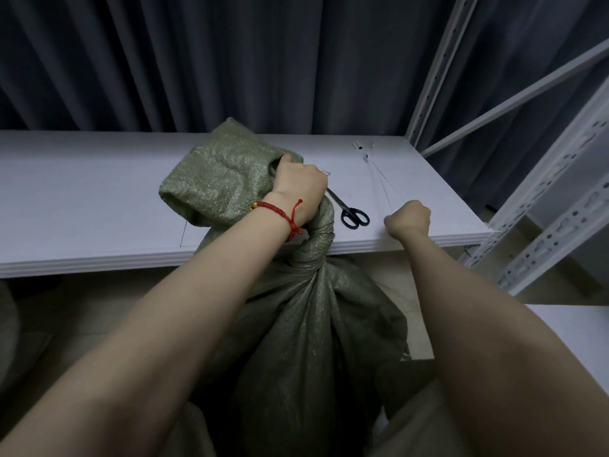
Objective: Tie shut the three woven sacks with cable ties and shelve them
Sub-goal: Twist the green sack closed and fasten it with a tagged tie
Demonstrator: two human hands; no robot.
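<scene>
White shelf board [82,192] before dark curtains [197,61]; left hand [298,189] grips the twisted neck of the green woven sack [296,324], right hand [410,219] pinches cable ties [379,179].

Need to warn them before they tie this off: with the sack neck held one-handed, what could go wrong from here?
1. Only the left hand has a grip on the twisted neck of the sack; if it loosens, the neck could untwist.
2. The right hand curls at the near ends of the bunched cable ties and may drag several off the shelf.
3. The scissors lie between the hands, blades toward the sack; a swing could knock them off.
</scene>
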